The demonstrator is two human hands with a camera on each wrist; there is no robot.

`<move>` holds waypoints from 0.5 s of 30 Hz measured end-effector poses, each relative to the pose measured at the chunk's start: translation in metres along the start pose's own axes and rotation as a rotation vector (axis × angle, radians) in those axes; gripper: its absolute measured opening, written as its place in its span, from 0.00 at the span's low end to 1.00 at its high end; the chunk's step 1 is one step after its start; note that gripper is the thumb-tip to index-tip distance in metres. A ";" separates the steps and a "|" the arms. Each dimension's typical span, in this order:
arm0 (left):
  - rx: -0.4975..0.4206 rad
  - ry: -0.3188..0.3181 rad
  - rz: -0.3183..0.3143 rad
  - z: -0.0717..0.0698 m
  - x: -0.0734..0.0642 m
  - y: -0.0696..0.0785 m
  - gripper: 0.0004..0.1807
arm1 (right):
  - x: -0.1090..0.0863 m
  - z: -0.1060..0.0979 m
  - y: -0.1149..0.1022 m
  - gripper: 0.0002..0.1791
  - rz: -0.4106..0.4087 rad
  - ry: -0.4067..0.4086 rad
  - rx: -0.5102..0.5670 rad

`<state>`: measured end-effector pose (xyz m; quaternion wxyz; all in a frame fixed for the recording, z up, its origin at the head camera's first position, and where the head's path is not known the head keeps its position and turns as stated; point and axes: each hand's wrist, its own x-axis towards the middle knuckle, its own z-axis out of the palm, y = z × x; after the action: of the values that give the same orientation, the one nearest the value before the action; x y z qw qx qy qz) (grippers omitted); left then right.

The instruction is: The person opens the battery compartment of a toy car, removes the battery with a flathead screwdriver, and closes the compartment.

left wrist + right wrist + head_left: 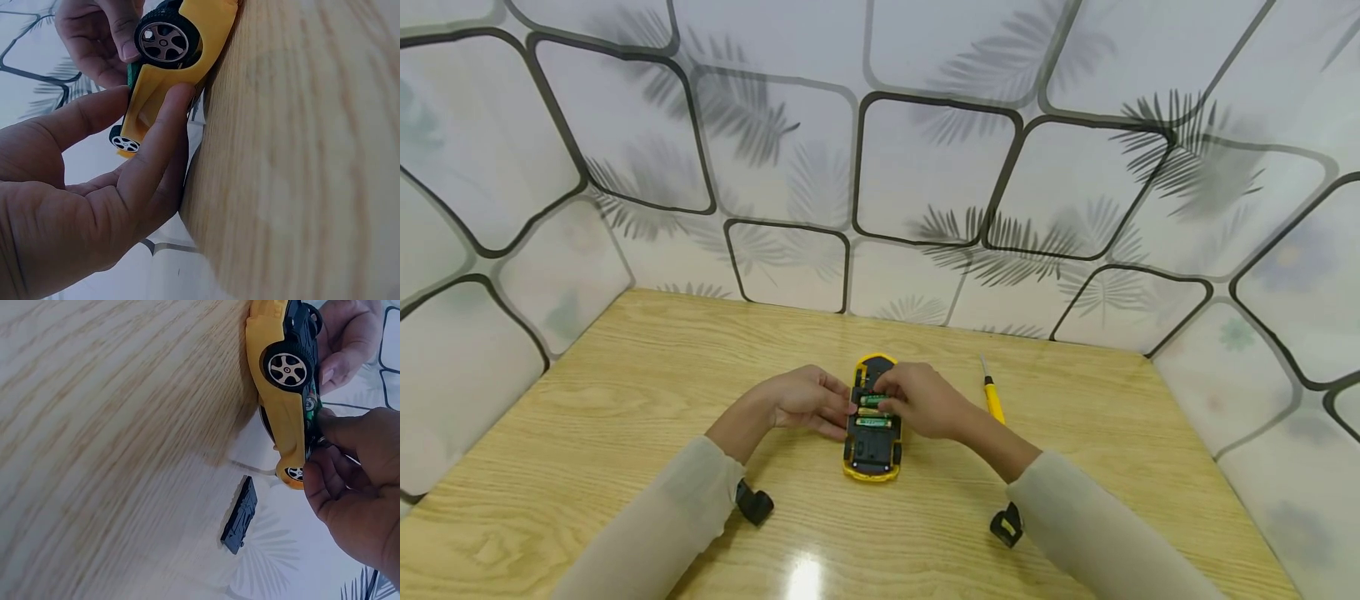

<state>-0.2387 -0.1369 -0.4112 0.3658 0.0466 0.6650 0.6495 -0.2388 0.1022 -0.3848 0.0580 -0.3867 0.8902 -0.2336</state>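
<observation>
A yellow toy car (874,454) lies upside down on the table, its black underside up and its battery bay uncovered. Several green and gold batteries (873,422) lie crosswise in the bay. At the car's left side, my left hand (808,402) grips the body; in the left wrist view its fingers lie along the yellow door (153,94) and the thumb is at the underside's edge. From the right, my right hand (928,400) pinches the uppermost battery (872,401) at the bay. Its fingertips partly cover that battery.
A yellow-handled screwdriver (992,400) lies right of the car, partly behind my right forearm. The right wrist view shows a black battery cover (239,515) on the wooden table (625,417) beside the car. Patterned white cloth walls (925,167) enclose the table's back and sides.
</observation>
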 end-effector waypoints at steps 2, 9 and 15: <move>-0.003 0.004 -0.002 0.000 0.000 0.000 0.21 | -0.002 -0.001 0.000 0.10 -0.003 0.013 -0.022; -0.018 0.024 -0.010 0.001 -0.002 0.001 0.30 | -0.012 -0.005 0.007 0.09 -0.033 0.072 -0.020; -0.021 0.028 -0.012 0.001 -0.001 0.000 0.31 | -0.021 -0.007 0.020 0.09 -0.037 0.132 -0.025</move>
<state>-0.2373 -0.1369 -0.4100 0.3607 0.0295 0.6634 0.6549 -0.2394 0.1317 -0.3894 -0.0099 -0.3874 0.8877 -0.2484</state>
